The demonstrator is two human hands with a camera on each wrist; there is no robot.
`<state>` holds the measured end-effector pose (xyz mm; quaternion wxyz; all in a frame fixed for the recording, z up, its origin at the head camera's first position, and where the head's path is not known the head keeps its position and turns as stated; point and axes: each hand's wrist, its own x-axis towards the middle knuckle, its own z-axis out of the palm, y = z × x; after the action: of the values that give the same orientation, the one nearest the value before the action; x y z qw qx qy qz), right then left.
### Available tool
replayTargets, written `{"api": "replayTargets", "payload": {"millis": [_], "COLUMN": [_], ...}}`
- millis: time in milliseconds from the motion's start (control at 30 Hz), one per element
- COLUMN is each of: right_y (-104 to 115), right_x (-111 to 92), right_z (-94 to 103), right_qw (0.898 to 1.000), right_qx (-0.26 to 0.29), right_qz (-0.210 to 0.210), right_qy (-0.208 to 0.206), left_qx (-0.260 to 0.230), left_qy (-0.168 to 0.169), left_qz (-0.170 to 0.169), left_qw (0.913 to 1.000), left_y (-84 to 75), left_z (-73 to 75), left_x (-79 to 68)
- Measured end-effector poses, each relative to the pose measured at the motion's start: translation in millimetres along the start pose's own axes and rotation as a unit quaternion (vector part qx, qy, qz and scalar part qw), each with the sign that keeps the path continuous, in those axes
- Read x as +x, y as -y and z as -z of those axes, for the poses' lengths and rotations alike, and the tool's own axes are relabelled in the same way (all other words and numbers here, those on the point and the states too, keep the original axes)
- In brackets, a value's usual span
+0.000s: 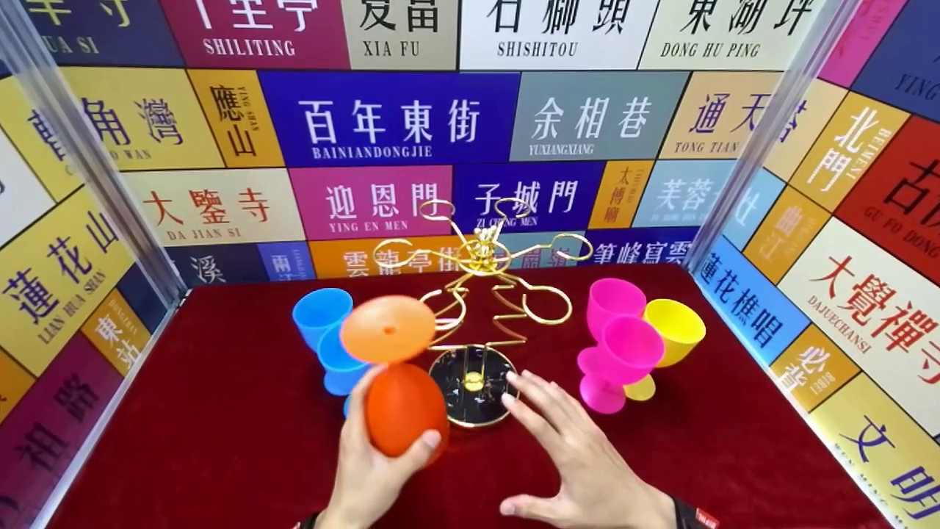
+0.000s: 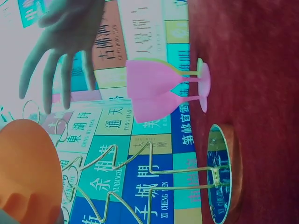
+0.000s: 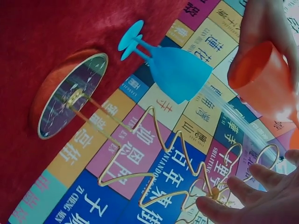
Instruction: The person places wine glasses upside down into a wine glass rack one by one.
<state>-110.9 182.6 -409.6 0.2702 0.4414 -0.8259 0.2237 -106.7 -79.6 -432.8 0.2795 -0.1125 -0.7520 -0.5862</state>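
My left hand [image 1: 374,455] holds an orange goblet [image 1: 406,408] by its bowl, upside down, with the foot on top. In the right wrist view the goblet's rim [image 3: 252,65] faces towards the tablecloth. A gold wire rack [image 1: 485,253] with looped arms stands on a round black base [image 1: 474,397] in front of the hands. My right hand [image 1: 580,448] is held with fingers spread beside that base, gripping nothing. In the left wrist view the same right hand [image 2: 60,60] shows spread fingers.
Blue goblets [image 1: 323,316] stand upright left of the rack. On the right are two pink goblets [image 1: 631,345] and a yellow goblet [image 1: 675,330]. A dark red cloth [image 1: 220,441] covers the table, and printed panels [image 1: 389,117] wall it at the back and sides.
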Motion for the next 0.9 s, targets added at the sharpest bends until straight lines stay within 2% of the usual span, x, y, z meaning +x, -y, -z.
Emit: {"api": "replayTargets", "payload": {"millis": [100, 300, 533, 733, 900], "right_y": [-1, -2, -2, -2, -1], "right_x": [-2, -6, -9, -9, -10], "right_z": [-1.3, -3.2, -4.5, -4.2, -3.8], "right_qw": [1.000, 0.999, 0.998, 0.998, 0.998], "right_qx": [-0.010, -0.020, -0.034, -0.035, -0.039], "right_qz": [-0.007, -0.025, -0.033, -0.036, -0.036], "right_qy": [0.008, 0.027, 0.035, 0.035, 0.039], "left_qx": [-0.016, -0.039, -0.047, -0.059, -0.051], "left_qy": [-0.003, 0.006, 0.003, 0.008, 0.012], "left_qz": [0.033, 0.070, 0.082, 0.092, 0.096], "left_qw": [0.9993, 0.9968, 0.9955, 0.9940, 0.9939], "left_y": [0.7, 4.0, 7.6, 10.4, 11.1], "left_z": [0.3, -0.1, -1.5, -7.2, -12.6], "left_x": [7.0, 17.3, 27.6, 36.3, 41.1]}}
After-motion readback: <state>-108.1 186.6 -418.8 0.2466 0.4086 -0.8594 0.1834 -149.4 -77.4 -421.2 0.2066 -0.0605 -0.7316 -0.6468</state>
